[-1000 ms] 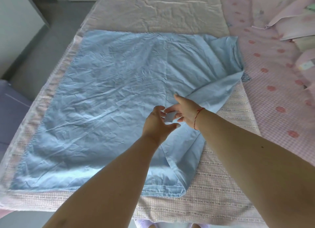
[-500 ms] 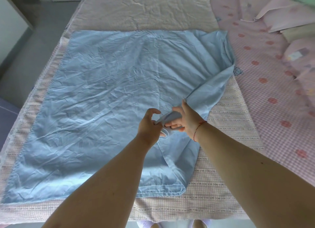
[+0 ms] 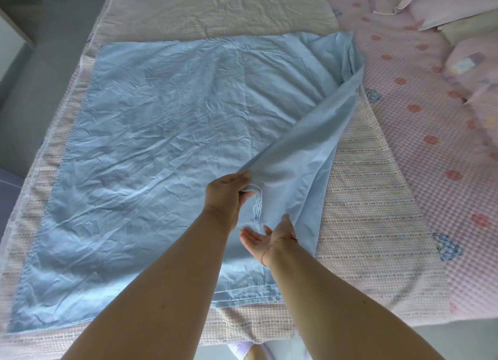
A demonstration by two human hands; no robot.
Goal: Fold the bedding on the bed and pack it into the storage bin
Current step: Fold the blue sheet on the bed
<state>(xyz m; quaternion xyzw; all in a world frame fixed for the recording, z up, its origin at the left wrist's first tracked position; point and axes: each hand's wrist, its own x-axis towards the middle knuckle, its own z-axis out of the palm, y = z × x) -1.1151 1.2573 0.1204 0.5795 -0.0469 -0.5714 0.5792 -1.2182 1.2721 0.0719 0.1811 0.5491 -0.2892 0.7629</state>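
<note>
Here we see the light blue sheet (image 3: 161, 144) spread flat over a woven blanket (image 3: 363, 211) on the bed, its right side lifted into a slanting fold. The left hand (image 3: 226, 195) pinches the raised edge of that fold (fingers and thumb closed on the hem). Just nearer us, the right hand (image 3: 265, 238) lies palm up with fingers spread, touching the sheet beneath the fold. Pink pillows (image 3: 463, 6) sit beyond the sheet's far right corner.
</note>
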